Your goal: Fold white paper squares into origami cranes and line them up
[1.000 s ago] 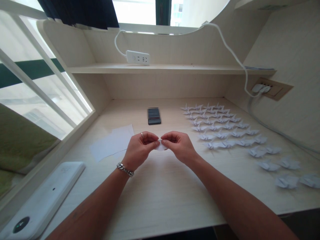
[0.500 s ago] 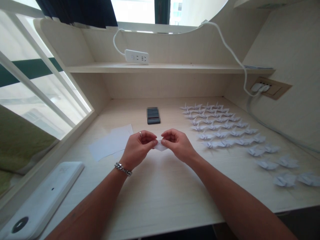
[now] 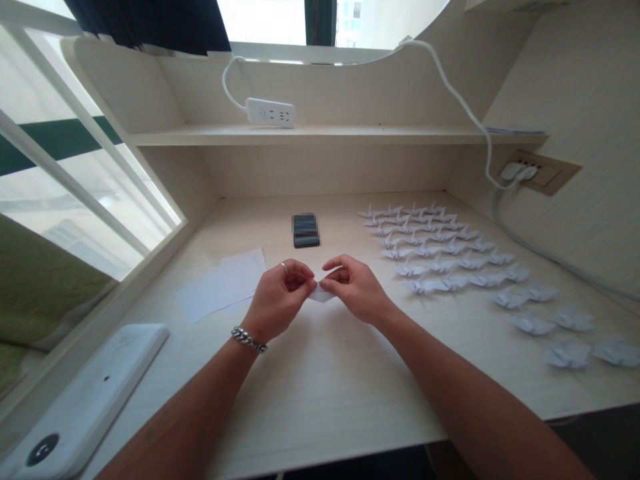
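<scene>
My left hand [image 3: 277,300] and my right hand [image 3: 353,287] meet over the middle of the desk, both pinching a small folded piece of white paper [image 3: 320,294] between fingertips. The left hand wears a ring and a chain bracelet at the wrist. Most of the paper is hidden by the fingers. A few loose white sheets [image 3: 223,283] lie just left of my hands. Several finished white paper cranes [image 3: 440,253] stand in rows to the right.
A dark phone [image 3: 305,231] lies beyond my hands. A white flat device [image 3: 85,393] rests at the front left edge. A power strip [image 3: 270,112] sits on the shelf, its cable running to a wall socket [image 3: 530,175] at right. A window frame borders the left.
My hands have stayed in place, the fingers shifting slightly on the folded paper; the right index finger has lifted a little. The view has drifted slightly.
</scene>
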{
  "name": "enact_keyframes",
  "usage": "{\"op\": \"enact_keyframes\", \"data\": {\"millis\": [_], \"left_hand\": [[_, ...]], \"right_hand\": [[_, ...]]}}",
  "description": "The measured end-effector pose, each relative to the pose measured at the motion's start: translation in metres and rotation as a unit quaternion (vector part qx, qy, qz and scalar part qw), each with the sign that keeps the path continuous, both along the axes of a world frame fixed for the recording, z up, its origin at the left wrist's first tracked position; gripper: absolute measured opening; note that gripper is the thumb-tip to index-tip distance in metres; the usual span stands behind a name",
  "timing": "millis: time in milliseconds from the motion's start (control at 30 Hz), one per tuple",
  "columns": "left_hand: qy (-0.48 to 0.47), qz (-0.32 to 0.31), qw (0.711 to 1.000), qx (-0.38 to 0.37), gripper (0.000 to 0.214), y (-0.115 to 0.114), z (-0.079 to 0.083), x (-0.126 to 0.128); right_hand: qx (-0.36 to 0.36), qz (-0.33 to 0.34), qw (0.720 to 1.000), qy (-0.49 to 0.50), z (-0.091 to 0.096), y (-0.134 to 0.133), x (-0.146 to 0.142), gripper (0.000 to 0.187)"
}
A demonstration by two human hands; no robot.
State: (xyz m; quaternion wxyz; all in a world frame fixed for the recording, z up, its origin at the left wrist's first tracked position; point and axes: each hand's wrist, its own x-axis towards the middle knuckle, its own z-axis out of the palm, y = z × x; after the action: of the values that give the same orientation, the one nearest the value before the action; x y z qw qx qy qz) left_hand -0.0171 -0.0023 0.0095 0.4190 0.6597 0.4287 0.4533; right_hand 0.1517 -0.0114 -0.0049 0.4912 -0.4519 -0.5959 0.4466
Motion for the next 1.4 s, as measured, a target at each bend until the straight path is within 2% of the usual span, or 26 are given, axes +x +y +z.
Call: {"op": "enact_keyframes", "data": {"millis": [100,233,433,667,833,1067,1400], "left_hand": [[0.007,-0.002,1.000,-0.003,0.018,-0.001,-0.002,0.002],[-0.011,-0.054,0.998,-0.039,0.024,-0.002,-0.003,0.003],[-0.018,-0.021,0.999,-0.032,0.021,0.000,-0.001,0.002],[0.012,-0.048,0.998,-0.048,0.020,0.000,-0.002,0.001],[-0.010,-0.053,0.996,-0.067,0.023,0.002,-0.001,-0.001],[0.034,-0.065,0.997,-0.035,0.016,-0.001,-0.001,0.001],[0.010,-0.027,0.998,-0.063,0.017,0.002,0.005,-0.004]], "right_hand": [[0.020,-0.022,0.999,-0.033,-0.001,0.000,0.001,0.015],[0.051,-0.038,0.996,-0.060,0.000,-0.002,0.000,0.012],[0.046,-0.023,0.997,-0.058,0.003,-0.003,0.000,0.011],[0.067,-0.003,0.993,-0.100,0.001,-0.003,0.003,0.011],[0.064,0.004,0.994,-0.088,0.002,0.000,0.007,0.011],[0.061,0.016,0.991,-0.117,0.002,-0.003,0.004,0.008],[0.011,0.066,0.998,-0.018,0.002,0.004,0.011,0.019]]}}
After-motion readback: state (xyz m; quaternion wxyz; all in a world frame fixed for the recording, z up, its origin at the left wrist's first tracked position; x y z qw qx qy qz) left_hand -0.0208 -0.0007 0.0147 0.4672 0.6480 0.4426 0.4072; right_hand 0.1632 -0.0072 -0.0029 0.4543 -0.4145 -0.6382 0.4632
